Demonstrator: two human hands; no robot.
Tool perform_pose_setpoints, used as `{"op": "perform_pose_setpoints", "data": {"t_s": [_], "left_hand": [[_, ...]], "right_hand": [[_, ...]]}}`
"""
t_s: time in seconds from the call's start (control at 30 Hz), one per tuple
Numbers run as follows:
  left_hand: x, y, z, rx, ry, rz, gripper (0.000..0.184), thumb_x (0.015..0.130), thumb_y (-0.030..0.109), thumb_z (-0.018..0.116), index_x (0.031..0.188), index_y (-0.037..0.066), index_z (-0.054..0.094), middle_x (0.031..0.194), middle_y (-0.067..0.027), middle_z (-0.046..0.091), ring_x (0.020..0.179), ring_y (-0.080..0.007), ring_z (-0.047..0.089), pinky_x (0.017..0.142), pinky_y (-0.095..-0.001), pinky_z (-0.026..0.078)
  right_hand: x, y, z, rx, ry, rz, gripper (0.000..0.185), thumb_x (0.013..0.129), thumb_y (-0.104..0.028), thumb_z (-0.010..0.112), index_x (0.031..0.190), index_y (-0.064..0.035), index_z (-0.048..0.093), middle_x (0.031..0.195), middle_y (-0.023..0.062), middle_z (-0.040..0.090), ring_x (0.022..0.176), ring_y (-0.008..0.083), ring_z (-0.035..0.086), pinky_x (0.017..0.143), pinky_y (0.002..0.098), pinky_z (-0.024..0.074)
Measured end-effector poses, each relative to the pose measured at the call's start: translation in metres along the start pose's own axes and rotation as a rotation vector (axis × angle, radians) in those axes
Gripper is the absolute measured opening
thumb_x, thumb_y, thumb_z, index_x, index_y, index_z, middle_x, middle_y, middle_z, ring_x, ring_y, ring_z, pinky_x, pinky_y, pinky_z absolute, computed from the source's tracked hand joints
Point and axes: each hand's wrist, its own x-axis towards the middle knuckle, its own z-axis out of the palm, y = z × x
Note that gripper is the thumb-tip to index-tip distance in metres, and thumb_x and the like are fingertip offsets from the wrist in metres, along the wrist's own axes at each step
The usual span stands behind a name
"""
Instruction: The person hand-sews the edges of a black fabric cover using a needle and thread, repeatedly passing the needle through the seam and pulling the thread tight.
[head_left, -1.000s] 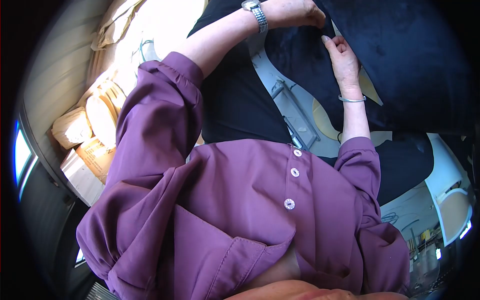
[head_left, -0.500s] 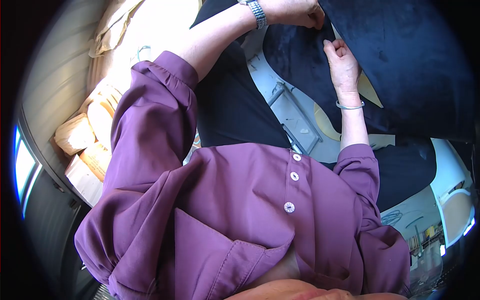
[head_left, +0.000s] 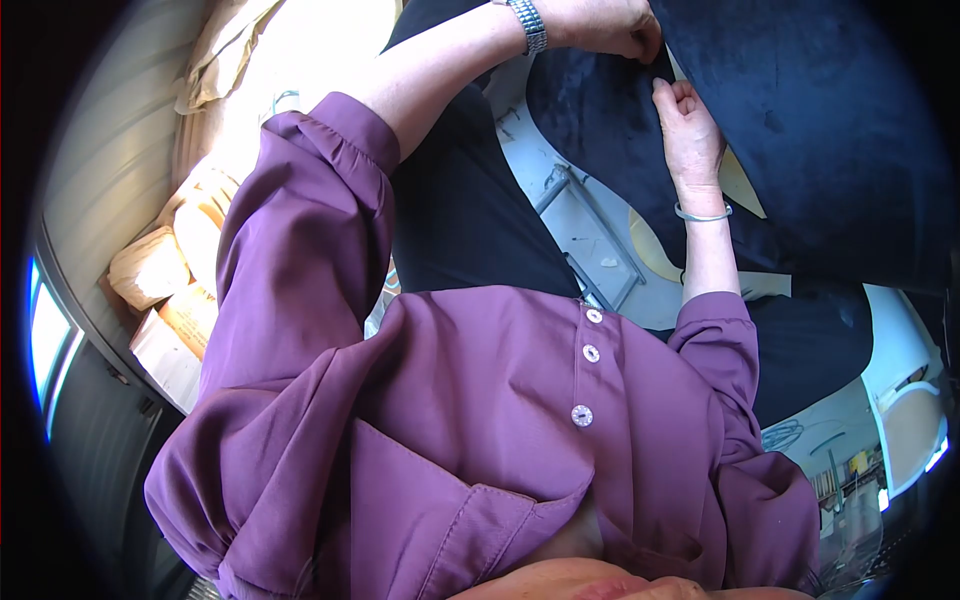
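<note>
Dark blue-black fabric [head_left: 820, 150] spreads over the upper right and across the lap. Near the top edge, my left hand [head_left: 622, 28], with a metal watch at its wrist, has its fingers bent down and closed at the fabric's edge. Just below and to the right, my right hand [head_left: 692, 135] has its thumb raised and its fingers curled in on the fabric edge; a bangle circles this wrist. A small gap separates the fingertips of the two hands. Whatever finer thing may lie between the fingers is too small to make out.
Under the fabric show a pale surface with a grey metal frame [head_left: 600, 235] and a yellowish rounded piece [head_left: 650, 248]. Wrapped packages [head_left: 150, 268] and a carton [head_left: 192, 318] are at the left. A white-rimmed panel [head_left: 908, 435] stands at the right.
My left hand has moved slightly to the right. My right hand keeps nearly the same place and its curled shape. The view has shifted a little.
</note>
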Motion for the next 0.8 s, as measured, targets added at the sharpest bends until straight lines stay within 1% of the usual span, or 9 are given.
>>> {"op": "perform_pose_setpoints", "data": {"t_s": [0.07,0.17,0.27,0.5,0.57,0.6,0.67,0.7,0.8], "left_hand": [[0.002,-0.006,0.002,0.002,-0.003,0.058,0.02,0.085,0.011,0.064,0.098,0.004,0.077,0.091,-0.0183,0.075,0.088,-0.0333,0.073,0.081,-0.0395,0.057],[0.004,-0.009,0.001,-0.053,-0.05,0.006,0.019,0.087,0.012,0.064,0.098,0.004,0.077,0.093,-0.0181,0.075,0.089,-0.0319,0.073,0.082,-0.0387,0.057],[0.004,-0.011,0.001,-0.058,-0.047,0.011,0.019,0.088,0.013,0.065,0.099,0.004,0.077,0.093,-0.0178,0.075,0.089,-0.0308,0.073,0.082,-0.0383,0.056],[0.006,-0.009,0.0,0.055,-0.028,0.048,0.019,0.087,0.013,0.066,0.098,0.004,0.077,0.092,-0.0171,0.075,0.088,-0.0324,0.073,0.081,-0.0395,0.057],[0.005,-0.006,0.002,0.04,-0.039,-0.003,0.018,0.087,0.013,0.066,0.098,0.005,0.077,0.092,-0.0169,0.075,0.088,-0.0325,0.073,0.081,-0.0397,0.057],[0.005,-0.01,0.004,0.037,-0.011,0.029,0.018,0.087,0.014,0.066,0.098,0.005,0.077,0.092,-0.0168,0.075,0.088,-0.0325,0.073,0.081,-0.0396,0.057],[0.006,-0.012,0.009,0.034,0.048,0.096,0.017,0.087,0.014,0.066,0.097,0.005,0.077,0.091,-0.0166,0.075,0.088,-0.0323,0.073,0.081,-0.0393,0.057],[0.007,-0.013,0.008,0.003,0.025,0.07,0.017,0.087,0.014,0.065,0.096,0.005,0.077,0.091,-0.0166,0.075,0.088,-0.0324,0.073,0.081,-0.0395,0.057],[0.006,-0.011,0.007,-0.076,-0.022,0.009,0.017,0.088,0.015,0.065,0.096,0.005,0.075,0.09,-0.0175,0.074,0.087,-0.0333,0.073,0.08,-0.0404,0.056]], "right_hand": [[-0.001,-0.001,0.0,-0.018,0.014,-0.001,0.038,0.092,-0.03,0.074,0.069,-0.0046,0.059,0.054,0.0015,0.054,0.049,0.0168,0.048,0.057,0.035,0.0435],[-0.002,-0.002,0.001,-0.013,0.025,0.015,0.038,0.093,-0.03,0.073,0.068,-0.0047,0.057,0.053,0.0015,0.054,0.049,0.0168,0.048,0.056,0.0347,0.0432],[-0.002,-0.003,0.001,-0.013,0.017,0.007,0.039,0.093,-0.03,0.073,0.069,-0.005,0.057,0.054,0.0016,0.054,0.049,0.0169,0.048,0.057,0.0347,0.0433],[-0.004,-0.001,0.0,-0.076,0.03,-0.06,0.039,0.096,-0.034,0.073,0.073,-0.005,0.059,0.057,0.0017,0.055,0.052,0.0167,0.05,0.058,0.0349,0.0442],[-0.006,-0.005,0.0,-0.055,0.026,-0.02,0.04,0.096,-0.033,0.073,0.072,-0.0052,0.058,0.057,0.0019,0.055,0.052,0.0172,0.05,0.058,0.0347,0.0443],[-0.006,-0.008,0.0,-0.041,0.024,-0.003,0.04,0.096,-0.033,0.073,0.072,-0.0053,0.058,0.057,0.0021,0.055,0.053,0.0175,0.05,0.058,0.0346,0.0444],[-0.006,-0.006,0.001,0.005,0.033,-0.021,0.037,0.097,-0.028,0.073,0.073,-0.005,0.057,0.06,-0.0009,0.054,0.054,0.0125,0.047,0.058,0.0309,0.0409],[-0.007,-0.003,0.0,0.026,0.04,-0.03,0.036,0.097,-0.025,0.073,0.073,-0.0048,0.056,0.062,-0.0023,0.053,0.055,0.01,0.045,0.058,0.029,0.0391],[-0.005,0.014,0.008,-0.021,0.215,-0.358,0.037,0.093,-0.023,0.076,0.069,-0.0021,0.057,0.064,0.0034,0.059,0.056,0.0206,0.053,0.063,0.0365,0.0475]]}}
